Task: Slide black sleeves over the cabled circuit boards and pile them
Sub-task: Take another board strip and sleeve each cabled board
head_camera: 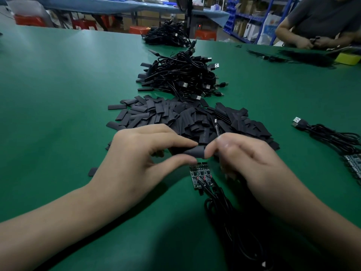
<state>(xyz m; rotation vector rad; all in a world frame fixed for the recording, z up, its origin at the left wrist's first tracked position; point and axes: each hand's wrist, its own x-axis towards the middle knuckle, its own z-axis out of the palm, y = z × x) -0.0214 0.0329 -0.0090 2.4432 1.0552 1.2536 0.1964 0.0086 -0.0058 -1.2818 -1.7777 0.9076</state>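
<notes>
Pinching a soft black tubular sleeve [195,152] from both ends, the left hand [140,153] and right hand [244,159] hold it just above the green desk [58,85].

1. Left fingers [181,141]: thumb and forefinger are closed on the left part of the sleeve, and the others are loosely curled.
2. Right fingers [213,148]: curled and blurred, with the tips meeting the open right end of the sleeve. A thin grey rod [216,126] stands up just behind them; I cannot tell whether the hand holds it.
3. Task parts: a small row of dark cabled circuit boards [201,176] lies flat on the desk directly below the sleeve, between the two hands. Their black cable bundle [224,212] runs toward me under the right forearm.

Surroundings, as I read them on the feed:
- A broad heap of loose flat black sleeves [166,114] lies just beyond the hands, partly hidden by them.
- Behind that heap sits a pile of sleeved black USB cables [181,75], and a second tangle of black cables [168,34] sits near the far edge.
- To the right lie a black cable with a silver USB plug [298,122] and more bare boards [353,167], well apart from the hands.
- A second person in a grey shirt [322,20] works at the far right corner beside a yellow-green block [349,57].

Faint print shows on some of the sleeves, but it is too small to read.
</notes>
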